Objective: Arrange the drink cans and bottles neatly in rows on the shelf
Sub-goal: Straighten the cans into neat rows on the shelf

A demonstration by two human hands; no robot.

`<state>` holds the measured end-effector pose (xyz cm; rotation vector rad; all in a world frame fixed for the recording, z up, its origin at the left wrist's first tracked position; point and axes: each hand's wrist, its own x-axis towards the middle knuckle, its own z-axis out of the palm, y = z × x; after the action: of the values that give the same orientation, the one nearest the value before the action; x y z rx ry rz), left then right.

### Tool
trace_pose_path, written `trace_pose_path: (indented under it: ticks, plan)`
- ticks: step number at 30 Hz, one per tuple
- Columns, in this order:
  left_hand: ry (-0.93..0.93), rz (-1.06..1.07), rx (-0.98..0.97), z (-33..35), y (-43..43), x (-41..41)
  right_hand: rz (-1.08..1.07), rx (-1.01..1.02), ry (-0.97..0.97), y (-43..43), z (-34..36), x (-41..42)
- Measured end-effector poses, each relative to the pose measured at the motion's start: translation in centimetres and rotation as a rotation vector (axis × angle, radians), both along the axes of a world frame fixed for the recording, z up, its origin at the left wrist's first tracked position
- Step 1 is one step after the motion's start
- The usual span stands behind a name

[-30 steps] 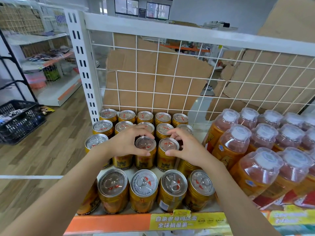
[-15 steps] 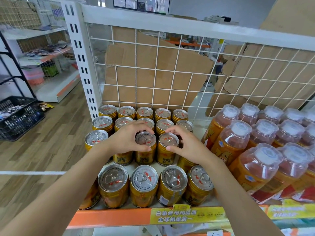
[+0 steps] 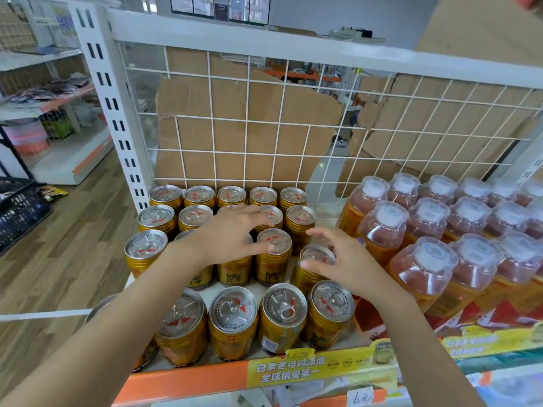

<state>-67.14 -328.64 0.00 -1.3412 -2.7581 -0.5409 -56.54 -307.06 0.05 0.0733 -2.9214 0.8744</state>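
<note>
Head view. Gold cans (image 3: 232,315) stand in rows on the left of the shelf (image 3: 188,380), with capped bottles (image 3: 423,259) on the right, the farthest cut off by the frame. The right hand (image 3: 343,259) pinches the rim of one can (image 3: 318,255) between thumb and curled fingers. The left hand (image 3: 232,235) lies spread over third-row lids. Its palm hides one lid, so any grip cannot be told.
</note>
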Motion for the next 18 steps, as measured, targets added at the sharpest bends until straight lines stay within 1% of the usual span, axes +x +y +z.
trace_pose_path:
  ticks: [2, 7, 13, 15, 18]
  plan:
    - [-0.001, 0.002, -0.065, -0.3, 1.7, -0.1, -0.013, 0.033, -0.026, 0.1, -0.4, 0.3]
    - [-0.028, 0.035, -0.155, -2.3, 3.7, -1.1, -0.112, -0.011, 0.024, 0.0, -0.9, 0.1]
    - [0.041, 0.061, -0.105, -3.5, 3.8, -1.2, -0.201, -0.083, 0.038, -0.3, -1.2, -1.8]
    - [0.037, 0.061, -0.101, -3.4, 3.8, -1.1, -0.203, -0.095, 0.024, -0.5, -1.1, -2.3]
    - [0.012, 0.063, -0.106, -3.3, 3.9, -1.0, -0.172, -0.059, -0.007, -0.7, -0.9, -3.1]
